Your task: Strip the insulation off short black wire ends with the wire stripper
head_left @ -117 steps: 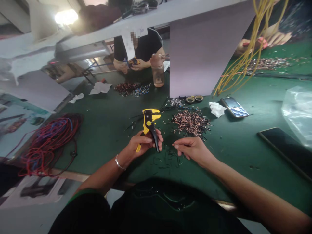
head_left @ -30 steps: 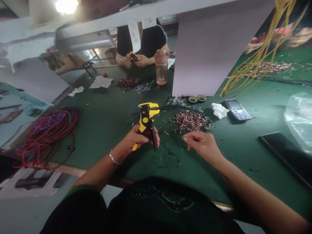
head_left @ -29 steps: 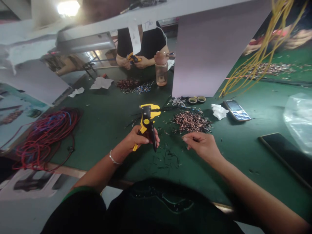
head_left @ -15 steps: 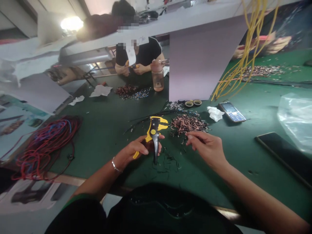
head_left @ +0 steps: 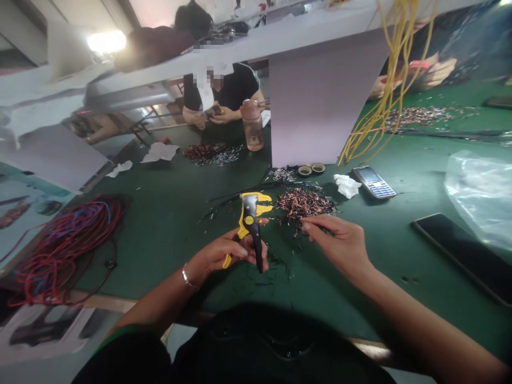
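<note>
**Left hand [head_left: 224, 253] wrapped tight on a yellow-and-black wire stripper [head_left: 250, 218], right at the copper scrap pile [head_left: 304, 204]!**

The stripper sits low over the green bench [head_left: 160, 256], just left of the pile, and the right hand [head_left: 334, 240] is pinched thumb to fingertip at the pile's near edge; whether it holds a strand, I can't tell. Risk here: one careless sweep of that hand could scatter the copper into the black wire offcuts [head_left: 272, 272], and a slipping grip could drop the tool onto them. Compared with the earlier frame, the stripper's head has turned toward the camera, and the right hand has closed in on the pile.
</note>
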### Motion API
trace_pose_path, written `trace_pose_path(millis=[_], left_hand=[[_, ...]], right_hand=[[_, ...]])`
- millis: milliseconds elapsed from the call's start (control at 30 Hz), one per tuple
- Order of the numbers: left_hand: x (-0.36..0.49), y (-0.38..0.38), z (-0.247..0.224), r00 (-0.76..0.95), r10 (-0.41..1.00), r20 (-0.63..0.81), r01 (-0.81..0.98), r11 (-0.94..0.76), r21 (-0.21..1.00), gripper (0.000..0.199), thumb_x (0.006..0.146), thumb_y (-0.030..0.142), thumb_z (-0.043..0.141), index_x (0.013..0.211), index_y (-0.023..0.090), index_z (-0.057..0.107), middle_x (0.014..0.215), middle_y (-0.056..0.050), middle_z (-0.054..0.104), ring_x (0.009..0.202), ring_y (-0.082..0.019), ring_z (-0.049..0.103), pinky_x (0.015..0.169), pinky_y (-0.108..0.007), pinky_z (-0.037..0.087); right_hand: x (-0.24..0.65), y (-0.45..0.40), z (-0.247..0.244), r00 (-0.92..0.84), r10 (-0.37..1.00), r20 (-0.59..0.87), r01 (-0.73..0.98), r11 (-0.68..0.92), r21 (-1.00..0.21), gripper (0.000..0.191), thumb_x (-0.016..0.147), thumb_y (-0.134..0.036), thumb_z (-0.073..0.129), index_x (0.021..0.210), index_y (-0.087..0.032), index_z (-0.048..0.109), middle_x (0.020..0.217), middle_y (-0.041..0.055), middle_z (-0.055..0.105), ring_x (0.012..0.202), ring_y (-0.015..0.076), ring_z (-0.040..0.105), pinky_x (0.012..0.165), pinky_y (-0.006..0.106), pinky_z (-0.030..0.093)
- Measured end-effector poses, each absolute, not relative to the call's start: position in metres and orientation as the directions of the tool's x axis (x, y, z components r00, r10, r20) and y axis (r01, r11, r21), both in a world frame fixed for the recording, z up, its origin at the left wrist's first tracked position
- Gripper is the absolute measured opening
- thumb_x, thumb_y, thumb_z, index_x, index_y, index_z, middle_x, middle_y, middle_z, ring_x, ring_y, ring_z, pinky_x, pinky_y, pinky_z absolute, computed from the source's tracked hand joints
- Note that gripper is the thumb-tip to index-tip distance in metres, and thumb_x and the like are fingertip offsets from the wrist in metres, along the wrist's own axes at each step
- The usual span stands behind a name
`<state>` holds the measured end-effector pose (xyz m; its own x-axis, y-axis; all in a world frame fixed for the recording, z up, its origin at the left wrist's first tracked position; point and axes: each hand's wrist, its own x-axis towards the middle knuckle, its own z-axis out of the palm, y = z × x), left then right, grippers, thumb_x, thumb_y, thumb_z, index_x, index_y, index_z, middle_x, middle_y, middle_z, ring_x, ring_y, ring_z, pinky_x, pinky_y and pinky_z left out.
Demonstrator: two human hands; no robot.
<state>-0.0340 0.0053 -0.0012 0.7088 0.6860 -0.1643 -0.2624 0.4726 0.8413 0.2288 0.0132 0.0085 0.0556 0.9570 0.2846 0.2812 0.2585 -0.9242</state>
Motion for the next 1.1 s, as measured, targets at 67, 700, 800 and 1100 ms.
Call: trace_pose_path(millis=[67,700,800,1100], left_hand=[[-0.032,0.005,0.0,0.706,0.691,-0.155,-0.261,0.458,0.85,0.079,0.068,0.015,0.061,0.144,0.02,0.041,0.097,-0.011,0.068,0.088,-0.029,0.068,0.084,-0.047,0.048],[-0.032,0.004,-0.007,0.716,0.676,-0.176,-0.214,0.451,0.866,0.077,0.059,0.02,0.059,0.136,0.013,0.052,0.092,-0.013,0.07,0.078,-0.026,0.065,0.076,-0.038,0.043],[-0.032,0.004,-0.008,0.718,0.673,-0.175,-0.212,0.451,0.867,0.077,0.059,0.022,0.059,0.135,0.012,0.052,0.09,-0.013,0.071,0.076,-0.025,0.064,0.075,-0.038,0.042],[-0.034,0.008,-0.012,0.712,0.681,-0.17,-0.237,0.461,0.855,0.08,0.055,0.019,0.058,0.133,0.01,0.054,0.087,-0.014,0.071,0.074,-0.027,0.066,0.071,-0.037,0.042]], right_hand=[[0.23,0.013,0.011,0.055,0.935,0.352,0.304,0.32,-0.897,0.012,0.078,-0.024,0.067,0.076,-0.023,0.079,0.072,0.0023,0.077,0.062,0.0178,0.069,0.065,0.034,0.06],[0.235,0.002,0.013,-0.135,0.623,0.771,0.585,0.678,-0.445,0.02,0.084,-0.012,0.063,0.086,-0.023,0.08,0.071,0.0046,0.077,0.069,0.0216,0.074,0.074,0.039,0.063],[0.233,0.0,0.011,-0.172,0.624,0.762,0.58,0.69,-0.434,0.02,0.084,-0.012,0.063,0.087,-0.023,0.08,0.067,0.0036,0.075,0.066,0.0211,0.073,0.077,0.04,0.064],[0.221,-0.006,-0.001,-0.318,0.61,0.726,0.477,0.765,-0.433,0.025,0.089,-0.009,0.056,0.091,-0.018,0.079,0.07,0.0065,0.076,0.062,0.0194,0.071,0.067,0.037,0.063]])
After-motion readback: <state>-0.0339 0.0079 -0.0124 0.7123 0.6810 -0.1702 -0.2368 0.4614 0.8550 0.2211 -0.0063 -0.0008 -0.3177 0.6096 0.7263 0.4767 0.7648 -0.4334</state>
